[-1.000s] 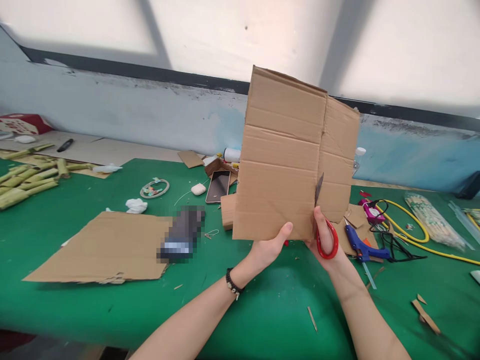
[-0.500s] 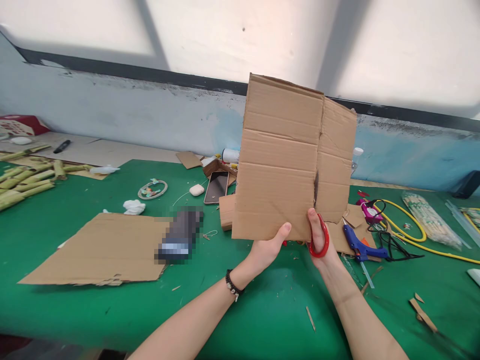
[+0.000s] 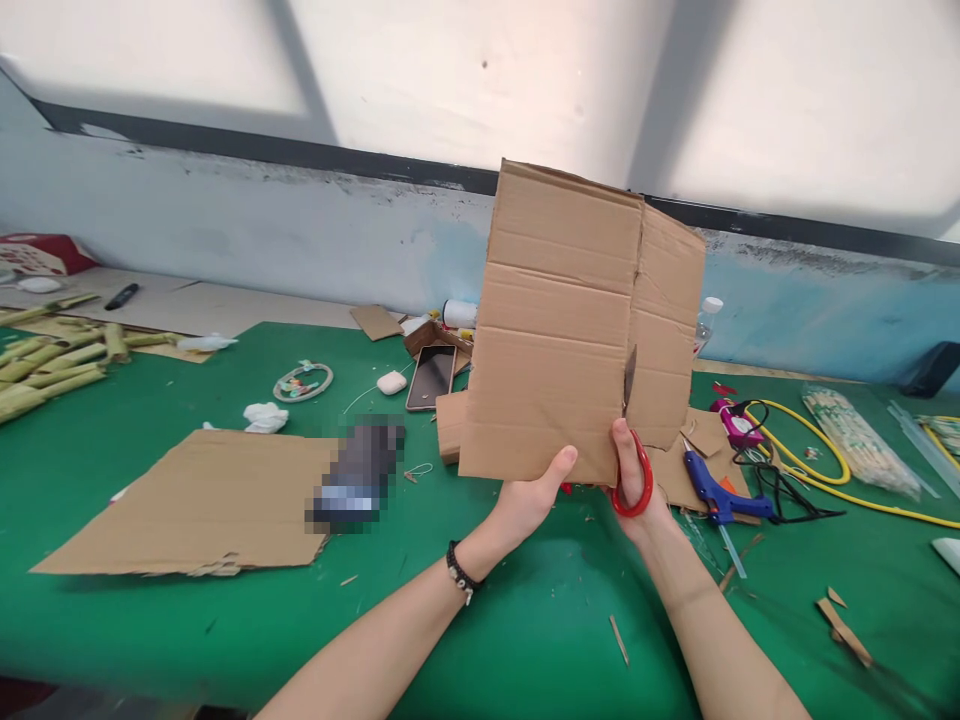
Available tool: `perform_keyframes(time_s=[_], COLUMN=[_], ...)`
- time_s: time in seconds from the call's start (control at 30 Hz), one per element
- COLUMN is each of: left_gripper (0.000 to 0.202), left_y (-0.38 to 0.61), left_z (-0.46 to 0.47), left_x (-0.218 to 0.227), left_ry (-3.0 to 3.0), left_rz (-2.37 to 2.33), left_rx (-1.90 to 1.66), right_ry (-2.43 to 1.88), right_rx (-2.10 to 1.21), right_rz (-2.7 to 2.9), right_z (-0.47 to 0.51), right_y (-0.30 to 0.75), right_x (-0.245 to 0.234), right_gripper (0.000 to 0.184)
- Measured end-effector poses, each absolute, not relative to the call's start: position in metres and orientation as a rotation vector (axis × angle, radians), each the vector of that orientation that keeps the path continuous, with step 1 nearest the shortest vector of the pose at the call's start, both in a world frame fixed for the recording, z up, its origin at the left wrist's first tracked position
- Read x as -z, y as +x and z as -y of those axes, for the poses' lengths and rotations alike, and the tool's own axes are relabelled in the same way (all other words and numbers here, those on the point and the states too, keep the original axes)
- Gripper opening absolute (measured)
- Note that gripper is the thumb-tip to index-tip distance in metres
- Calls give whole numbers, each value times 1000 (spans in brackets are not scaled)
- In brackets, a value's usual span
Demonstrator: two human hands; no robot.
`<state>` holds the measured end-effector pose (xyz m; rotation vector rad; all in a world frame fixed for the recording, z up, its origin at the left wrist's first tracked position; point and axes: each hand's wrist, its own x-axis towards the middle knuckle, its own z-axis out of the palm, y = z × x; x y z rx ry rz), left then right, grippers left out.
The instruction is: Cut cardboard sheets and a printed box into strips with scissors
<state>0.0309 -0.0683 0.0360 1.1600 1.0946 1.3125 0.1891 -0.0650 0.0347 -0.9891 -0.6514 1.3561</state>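
A creased brown cardboard sheet (image 3: 555, 350) is held upright above the table, with a slit running up from its lower edge between a wide left part and a narrower right part. My left hand (image 3: 531, 492) grips the bottom edge, thumb on the near face and fingers hidden behind. Red-handled scissors (image 3: 643, 475) are in my right hand (image 3: 637, 500), thumb through one loop. Their dark blade shows in the slit between the two cardboard parts; the other handle is mostly hidden.
On the green table (image 3: 480, 620) another cardboard sheet (image 3: 202, 500) lies left, near a pixelated dark object (image 3: 360, 475). A phone (image 3: 432, 378) lies behind. Rightward are a blue glue gun (image 3: 724, 490), a yellow cable (image 3: 817, 465) and bagged sticks (image 3: 859, 440). Bamboo-like stalks (image 3: 60, 360) lie far left.
The cardboard and both hands have shifted slightly left. The right cardboard part stands a little farther from the left part at the slit, and more of the scissor blade shows.
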Motion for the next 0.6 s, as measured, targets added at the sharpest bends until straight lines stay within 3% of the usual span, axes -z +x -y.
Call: perform_keyframes(time_s=[0.37, 0.6], left_gripper=[70, 78], left_y=[26, 25], left_z=[66, 52], left_x=[-30, -19], left_ry=[1182, 1039], left_rz=[-1090, -1012], left_rx=[-1330, -1417], right_ry=[-909, -901], right_rx=[-1515, -1503], right_rz=[831, 955], right_z=[75, 69], right_y=[209, 225], right_x=[-46, -43], right_gripper=[58, 66])
